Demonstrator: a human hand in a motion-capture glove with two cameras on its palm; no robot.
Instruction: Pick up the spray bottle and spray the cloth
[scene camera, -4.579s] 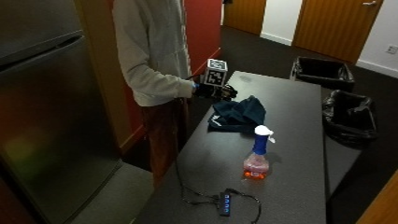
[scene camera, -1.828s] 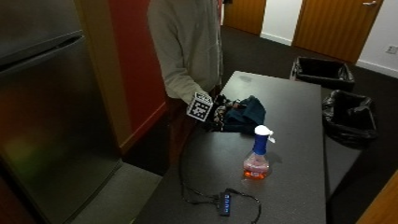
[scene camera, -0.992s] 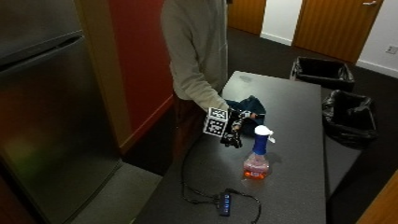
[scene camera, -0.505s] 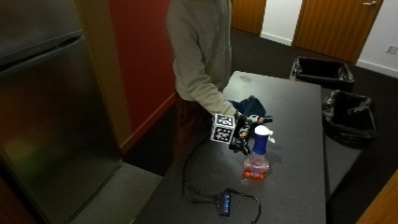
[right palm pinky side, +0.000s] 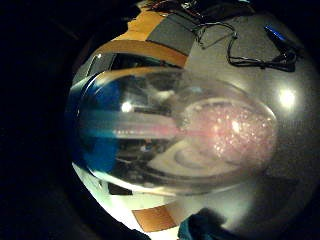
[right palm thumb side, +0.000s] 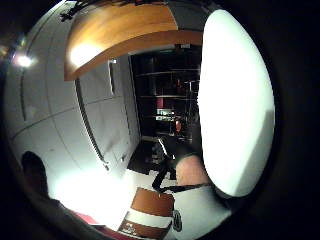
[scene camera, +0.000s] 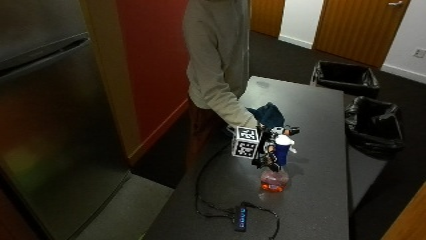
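The gloved right hand (scene camera: 268, 150) was against the spray bottle (scene camera: 275, 167) standing on the worktop (scene camera: 319, 200); whether its fingers gripped it, I could not tell; the cloth (scene camera: 267, 114) lay behind.

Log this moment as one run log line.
phase: reaching | right hand at spray bottle neck, grip unclear | bottle upright on table | cloth unsprayed

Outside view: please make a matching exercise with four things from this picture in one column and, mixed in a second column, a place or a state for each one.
Things:
1. spray bottle
2. cloth
3. gloved right hand
4. bins

Places or states:
A. on the floor beside the table
B. crumpled on the table, behind the bottle
C. upright, reddish liquid at its bottom
D. at the bottle's neck

Pairs: 1-C, 2-B, 3-D, 4-A
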